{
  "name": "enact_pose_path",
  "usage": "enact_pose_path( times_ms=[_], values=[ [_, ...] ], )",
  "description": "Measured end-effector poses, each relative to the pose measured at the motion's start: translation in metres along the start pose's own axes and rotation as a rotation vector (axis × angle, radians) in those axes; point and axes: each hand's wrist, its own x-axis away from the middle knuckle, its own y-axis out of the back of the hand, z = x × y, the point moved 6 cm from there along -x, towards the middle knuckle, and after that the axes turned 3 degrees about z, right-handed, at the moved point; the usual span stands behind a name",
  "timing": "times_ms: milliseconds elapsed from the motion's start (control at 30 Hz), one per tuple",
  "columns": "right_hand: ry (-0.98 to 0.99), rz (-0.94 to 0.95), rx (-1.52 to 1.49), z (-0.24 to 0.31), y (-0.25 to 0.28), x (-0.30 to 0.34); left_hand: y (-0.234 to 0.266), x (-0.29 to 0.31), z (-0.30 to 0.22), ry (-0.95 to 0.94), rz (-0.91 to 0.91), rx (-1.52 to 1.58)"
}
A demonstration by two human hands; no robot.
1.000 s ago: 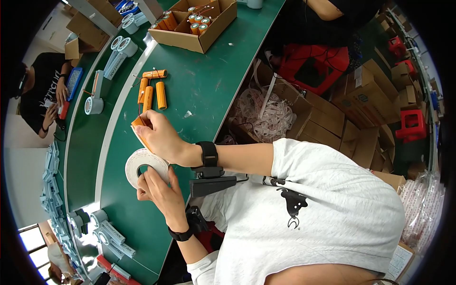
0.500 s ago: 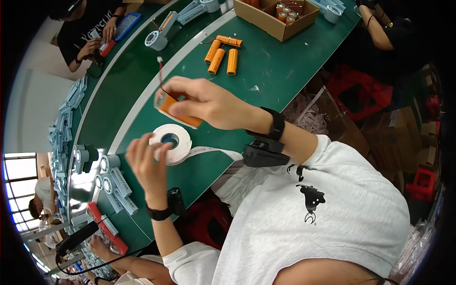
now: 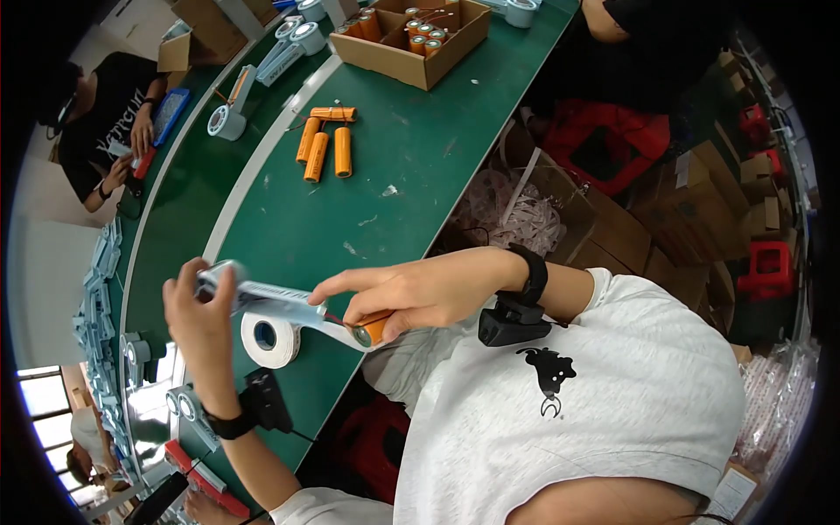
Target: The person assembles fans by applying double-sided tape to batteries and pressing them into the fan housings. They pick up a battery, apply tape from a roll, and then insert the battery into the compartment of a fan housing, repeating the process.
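My left hand (image 3: 198, 306) grips the round head of a light-blue handheld fan housing (image 3: 278, 299), slightly blurred, its handle stretched toward my right hand. In my right hand (image 3: 429, 293) is an orange cylindrical battery (image 3: 371, 327) with thin wires, held between thumb and fingers at the handle's end. The extended right fingertips touch or hover over that handle end; I cannot tell which. Beneath the housing lies a roll of white tape (image 3: 285, 352), partly covered. A pale strip runs beside the battery, and its far end is hidden.
Several orange batteries (image 3: 343, 152) lie farther up the green table (image 3: 394, 214). Behind them stands a cardboard box (image 3: 420, 72) holding more batteries. A curved belt (image 3: 175, 197) runs along the left, with fan housings (image 3: 229, 121) on it. Another person sits across it.
My left hand has picked up a fan housing. My right hand has brought the battery down and nearer me, to the housing's handle end. The view has shifted, too.
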Motion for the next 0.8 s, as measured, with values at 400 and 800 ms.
enact_pose_path(
  times_ms=[400, 800],
  values=[
    [-0.191, -0.106, 0.503, -0.025, -0.002, 0.044, -0.073, 0.034, -0.069, -0.354, 0.233, 0.447],
    [-0.268, 0.159, 0.703, -0.052, 0.029, 0.037, -0.082, 0.036, -0.073, -0.683, 0.435, 0.138]
  ],
)
